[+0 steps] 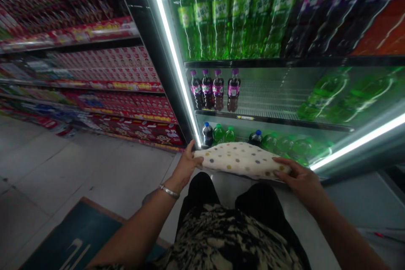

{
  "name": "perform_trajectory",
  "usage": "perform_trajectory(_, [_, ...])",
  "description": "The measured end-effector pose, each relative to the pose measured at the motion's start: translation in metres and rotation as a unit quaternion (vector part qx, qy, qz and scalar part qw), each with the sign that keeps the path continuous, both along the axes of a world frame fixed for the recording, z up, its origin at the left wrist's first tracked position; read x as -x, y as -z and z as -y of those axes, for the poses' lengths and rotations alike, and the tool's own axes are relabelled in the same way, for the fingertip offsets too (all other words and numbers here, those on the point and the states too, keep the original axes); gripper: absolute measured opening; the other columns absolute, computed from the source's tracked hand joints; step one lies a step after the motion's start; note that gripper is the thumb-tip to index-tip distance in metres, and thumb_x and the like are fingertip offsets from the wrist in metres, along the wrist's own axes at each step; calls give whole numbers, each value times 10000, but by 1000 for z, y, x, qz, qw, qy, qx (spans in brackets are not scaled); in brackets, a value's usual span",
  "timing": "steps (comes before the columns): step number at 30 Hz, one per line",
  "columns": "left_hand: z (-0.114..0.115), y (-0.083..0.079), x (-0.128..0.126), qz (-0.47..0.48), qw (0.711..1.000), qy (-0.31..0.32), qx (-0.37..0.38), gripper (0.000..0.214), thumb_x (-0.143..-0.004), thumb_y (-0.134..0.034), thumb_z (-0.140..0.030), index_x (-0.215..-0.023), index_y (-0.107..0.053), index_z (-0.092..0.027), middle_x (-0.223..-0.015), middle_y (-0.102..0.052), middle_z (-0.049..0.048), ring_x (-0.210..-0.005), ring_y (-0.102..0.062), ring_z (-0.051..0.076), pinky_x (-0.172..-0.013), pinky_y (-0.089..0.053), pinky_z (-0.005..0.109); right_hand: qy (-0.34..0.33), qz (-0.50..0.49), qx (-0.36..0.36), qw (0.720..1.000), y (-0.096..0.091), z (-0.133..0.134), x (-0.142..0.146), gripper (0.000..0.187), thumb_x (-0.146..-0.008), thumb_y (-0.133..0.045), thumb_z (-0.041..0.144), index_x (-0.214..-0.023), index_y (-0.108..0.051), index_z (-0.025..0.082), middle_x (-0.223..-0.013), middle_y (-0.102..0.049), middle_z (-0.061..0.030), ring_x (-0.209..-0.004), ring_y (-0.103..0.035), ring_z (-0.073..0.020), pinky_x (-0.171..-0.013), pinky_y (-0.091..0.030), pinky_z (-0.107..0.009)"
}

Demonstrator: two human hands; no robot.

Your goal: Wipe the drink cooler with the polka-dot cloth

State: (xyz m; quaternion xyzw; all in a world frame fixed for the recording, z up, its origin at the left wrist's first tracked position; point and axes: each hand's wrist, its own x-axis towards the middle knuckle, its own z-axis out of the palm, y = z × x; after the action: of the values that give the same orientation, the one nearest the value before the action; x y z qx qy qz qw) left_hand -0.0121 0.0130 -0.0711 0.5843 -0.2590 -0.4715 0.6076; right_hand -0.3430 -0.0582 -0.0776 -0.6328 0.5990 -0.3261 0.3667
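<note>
You held the dotted cloth (242,159) by its 2 ends, left hand (186,164) and right hand (299,179) each in a closed grip, near the fridge (348,145).

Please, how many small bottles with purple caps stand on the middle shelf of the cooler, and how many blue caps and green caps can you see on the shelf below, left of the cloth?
Purple-cap bottles, middle shelf: 4
Blue-cap bottles, lower shelf: 2
Green-cap bottles, lower shelf, clearly seen: 2
Total: 8

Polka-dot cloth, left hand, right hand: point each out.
polka-dot cloth (240,159), head view, middle of its top.
left hand (186,164), head view, back of the hand.
right hand (299,179), head view, back of the hand.
</note>
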Motion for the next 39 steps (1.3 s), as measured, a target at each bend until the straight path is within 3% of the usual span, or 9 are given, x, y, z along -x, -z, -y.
perform_trajectory(6, [12,-5,-4,106,992,68,-20,765,-576,-685,-10,-1332,-576,-53,-838,-705,-11,-728,-611,100,-687,-487,205,-20,-65,-17,998,-3,11,6,725,-564,-600,579,-1156,-732,182,-779,-711,-59,-702,-633,-257,-727,-496,-408])
perform_trajectory(12, [22,-5,-15,387,909,149,-31,560,-708,-597,-24,-1262,-664,-60,-1185,-693,138,-1034,-643,234,-970,-495,367,-96,-168,113,975,7,31,21,485,-719,-503,523,-991,-758,213,-956,-718,-110,-875,-666,-284,-844,-520,-447])
perform_trajectory(15, [27,-9,-21,437,882,175,-20,314,-752,-610,-98,-1022,-770,-119,-994,-693,99,-953,-625,254,-954,-469,408,-115,-184,169,961,11,39,27,436,-747,-480,552,-841,-727,204,-934,-698,-136,-885,-664,-301,-839,-539,-486])
perform_trajectory(19, [31,-17,-25,461,864,202,3,151,-792,-603,-217,-755,-740,-164,-818,-637,59,-902,-598,248,-922,-457,405,-98,-128,191,968,5,44,31,431,-687,-524,598,-769,-695,212,-1203,-689,-158,-1122,-642,-352,-1004,-501,-538])
perform_trajectory(21, [31,-19,-24,430,879,203,30,158,-793,-609,-262,-744,-721,-162,-999,-686,90,-1046,-604,243,-986,-447,368,-89,-115,147,978,-4,43,31,437,-665,-525,614,-768,-694,224,-1191,-703,-130,-1062,-667,-335,-967,-515,-510])
perform_trajectory(23, [30,-20,-22,295,935,194,40,202,-756,-684,-343,-797,-726,-149,-1057,-712,92,-1020,-634,212,-926,-477,311,-80,-119,99,985,-12,42,30,484,-635,-515,645,-797,-705,230,-1018,-735,-109,-916,-682,-309,-869,-528,-475])
perform_trajectory(26, [28,-18,-14,62,985,160,25,417,-615,-830,-484,-802,-698,-135,-717,-686,3,-656,-601,123,-640,-454,237,-57,-116,24,991,-18,39,27,552,-603,-512,712,-779,-694,222,-721,-668,-65,-720,-621,-267,-698,-484,-415])
perform_trajectory(33, [28,-8,4,1,994,107,-5,699,-455,-911,-608,-871,-706,-85,-720,-750,41,-627,-656,133,-610,-509,237,16,33,-48,998,-4,30,14,581,-644,-596,737,-848,-651,197,-642,-605,-8,-600,-527,-182,-554,-397,-325])
perform_trajectory(39, [32,-6,21,-11,999,48,-8,691,-363,-906,-615,-760,-660,-107,-607,-697,4,-556,-613,114,-546,-484,225,62,84,-74,992,-15,22,-5,624,-555,-643,702,-880,-655,170,-610,-621,-13,-570,-532,-173,-530,-406,-310])
